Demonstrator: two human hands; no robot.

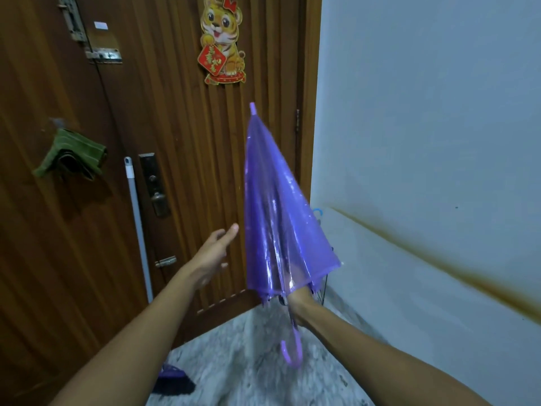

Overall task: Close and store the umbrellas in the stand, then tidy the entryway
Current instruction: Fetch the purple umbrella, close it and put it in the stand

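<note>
Purple umbrella [278,218], half collapsed, is held tip-up before the door [175,142] by the right hand [298,297], gripped on the shaft under the canopy. Left hand [210,256] is spread, empty. Judged light, the film slick and floppy; best held by shaft or hooked handle [292,350].

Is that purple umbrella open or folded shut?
Folded shut, not yet wrapped: the purple umbrella hangs in a loose cone, tip up, held by the right hand.

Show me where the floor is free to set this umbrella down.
Free: the pale floor between the door and the white wall, below the umbrella. Crowded: the lower left, where a purple brush lies, and the corner behind the umbrella, where thin dark rods stand.
</note>
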